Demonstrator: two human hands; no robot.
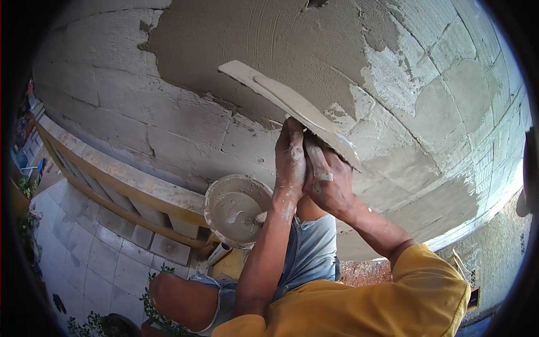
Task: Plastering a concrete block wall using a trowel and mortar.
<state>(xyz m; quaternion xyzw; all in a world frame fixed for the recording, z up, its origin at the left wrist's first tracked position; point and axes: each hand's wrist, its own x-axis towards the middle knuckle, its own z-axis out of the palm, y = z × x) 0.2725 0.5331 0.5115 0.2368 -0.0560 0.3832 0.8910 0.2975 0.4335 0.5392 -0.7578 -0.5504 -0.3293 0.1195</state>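
Note:
A long, flat plastering float [295, 104] with a ridge of grey wet mortar along its upper face is held up close to the wall. My left hand [291, 160] is closed at its underside, with knuckles smeared in mortar. Beside it and touching it, my right hand [330, 177] is also closed against the float, a pale band or patch on one finger. The float's handle is hidden behind my hands. Below and left of them is a round bucket [209, 209] of grey mortar, with a short, mortar-coated stick-like piece [261, 217] at its right edge.
Ahead rises a block wall [179, 132], its upper middle coated in darker wet plaster [208, 42]. A yellow-sided ledge [129, 185] runs along the left above a tiled floor [106, 264] far below. Leafy plants [154, 297] stand near my bent knee. A pipe end [220, 253] sits under the bucket.

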